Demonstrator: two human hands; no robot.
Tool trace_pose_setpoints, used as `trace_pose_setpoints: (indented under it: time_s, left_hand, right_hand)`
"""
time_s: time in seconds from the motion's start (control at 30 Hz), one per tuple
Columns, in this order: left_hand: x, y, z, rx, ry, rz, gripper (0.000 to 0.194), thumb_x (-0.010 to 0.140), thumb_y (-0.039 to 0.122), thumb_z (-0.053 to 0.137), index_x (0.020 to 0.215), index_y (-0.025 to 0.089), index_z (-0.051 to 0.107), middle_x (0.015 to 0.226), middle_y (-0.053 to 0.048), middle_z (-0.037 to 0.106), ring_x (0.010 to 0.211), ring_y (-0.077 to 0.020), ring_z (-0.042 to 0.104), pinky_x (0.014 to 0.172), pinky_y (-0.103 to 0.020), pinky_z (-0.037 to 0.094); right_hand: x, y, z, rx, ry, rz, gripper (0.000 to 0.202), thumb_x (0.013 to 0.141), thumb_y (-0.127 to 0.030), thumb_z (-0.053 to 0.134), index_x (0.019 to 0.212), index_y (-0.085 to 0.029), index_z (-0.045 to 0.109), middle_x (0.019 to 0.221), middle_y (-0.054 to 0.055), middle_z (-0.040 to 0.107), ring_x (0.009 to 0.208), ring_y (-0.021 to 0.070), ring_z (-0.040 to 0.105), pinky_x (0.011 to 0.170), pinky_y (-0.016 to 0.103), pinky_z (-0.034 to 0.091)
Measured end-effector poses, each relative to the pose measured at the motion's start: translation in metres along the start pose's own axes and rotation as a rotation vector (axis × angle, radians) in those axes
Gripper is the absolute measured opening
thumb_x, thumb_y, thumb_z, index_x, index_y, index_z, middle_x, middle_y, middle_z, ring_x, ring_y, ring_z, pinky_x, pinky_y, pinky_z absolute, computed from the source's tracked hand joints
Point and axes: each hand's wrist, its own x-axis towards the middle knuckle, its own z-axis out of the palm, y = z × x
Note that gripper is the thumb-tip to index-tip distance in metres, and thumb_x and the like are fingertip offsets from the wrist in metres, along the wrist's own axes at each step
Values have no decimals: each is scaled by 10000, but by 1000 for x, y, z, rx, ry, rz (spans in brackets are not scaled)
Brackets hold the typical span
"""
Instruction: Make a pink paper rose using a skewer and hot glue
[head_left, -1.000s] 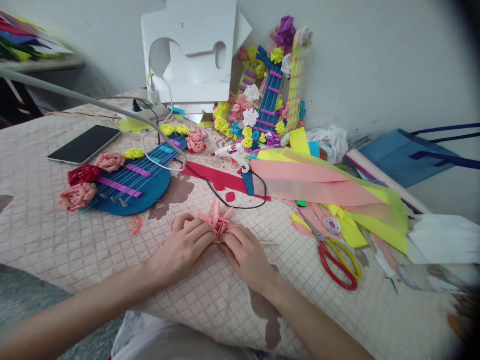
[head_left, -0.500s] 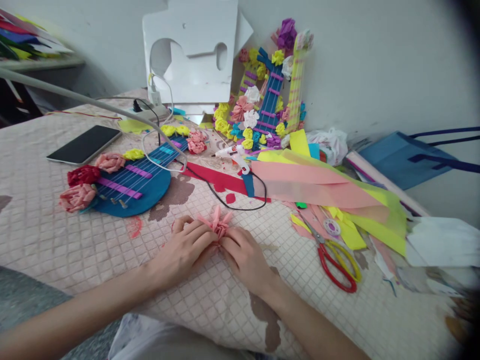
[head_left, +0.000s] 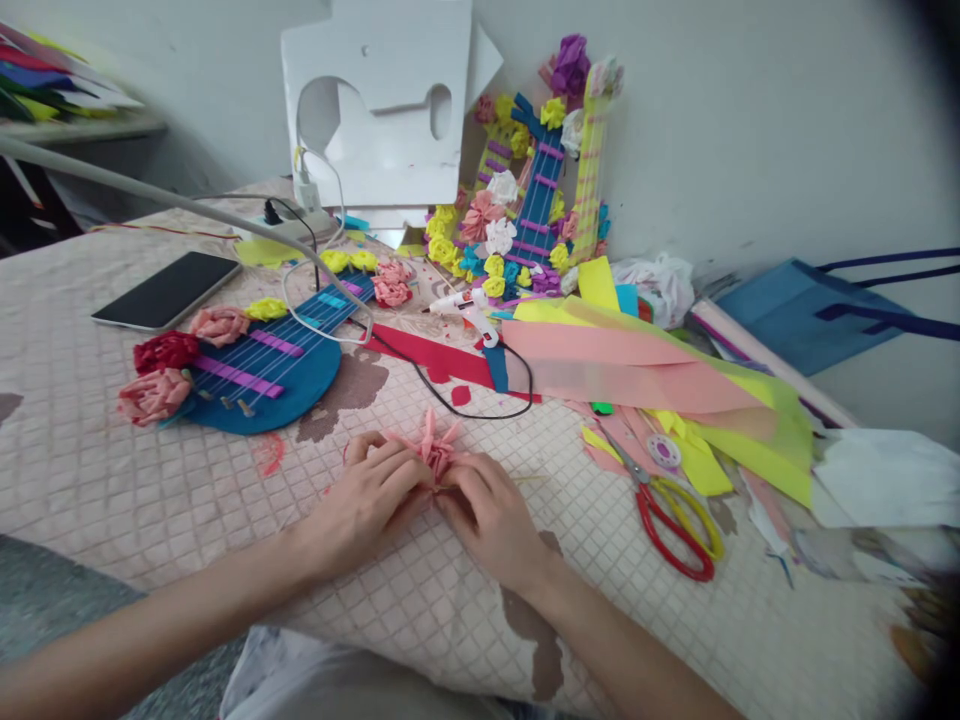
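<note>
A pink paper flower (head_left: 436,452) with pointed petals is pinched between my two hands over the quilted tablecloth. My left hand (head_left: 373,498) closes its fingers on the flower's left side. From the right, my right hand (head_left: 487,510) grips the flower's lower edge, its fingertips close to those of the left. The part under my fingers is hidden. To the left lies a blue guitar shape (head_left: 300,385) with purple strips, strings and paper roses (head_left: 156,395). A white glue gun (head_left: 469,308) rests beyond my hands.
Scissors (head_left: 679,530) with red and yellow handles lie right of my hands, near pink and yellow paper sheets (head_left: 630,365). A black phone (head_left: 169,290) is at the left. Decorated guitars (head_left: 541,190) lean on the wall; a white cable hangs over the blue guitar.
The flower has turned slightly, its petals pointing more upright and spread. My right hand's fingers have shifted a little on it. A thin stick-like line shows beside my right hand.
</note>
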Motion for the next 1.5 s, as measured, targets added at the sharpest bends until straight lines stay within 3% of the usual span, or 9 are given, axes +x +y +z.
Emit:
trace_pose_setpoints:
  time_s: [0.3,0.57,0.93,1.17,1.37,1.5]
  left_hand:
    - [-1,1,-2,22,-30,-8,103,932,188,474,884,192,565,880,2,651,855,-157,545,880,-372,261]
    - [-3,3,-12,130,-1,162,321,1011,227,285,996,189,603,995,-28,664,923,-169,534,887,-381,249]
    - [-5,3,-8,206,11,120,281,995,177,320,1017,180,600,967,-29,664,895,-161,551,901,-384,271]
    - [-4,5,-7,234,-38,117,348,1003,169,244,1025,161,592,943,-49,651,876,-176,535,880,-385,274]
    - [-4,6,-7,166,-33,66,201,973,190,394,992,193,594,942,-16,654,882,-174,542,877,-380,267]
    - [-5,5,-5,211,-40,83,270,988,162,316,1003,174,585,958,-36,658,873,-178,543,877,-396,271]
  right_hand:
    - [0,1,1,38,-35,25,150,936,-175,420,947,-185,569,980,82,584,930,209,539,810,359,464]
    - [0,2,1,16,-43,1,149,927,-147,423,963,-169,565,988,86,586,929,208,531,807,354,457]
    - [-1,1,2,-117,36,-101,155,922,-153,454,998,-156,588,948,88,597,922,202,550,784,343,477]
    - [-1,2,4,-148,8,-123,182,923,-126,423,953,-152,601,937,87,603,888,200,551,765,343,478]
    - [-2,2,2,-171,6,-138,219,914,-86,380,921,-138,593,910,94,604,872,209,533,751,358,471]
    - [-2,1,1,-186,2,-123,230,904,-65,378,909,-141,595,885,85,608,830,204,514,738,359,467]
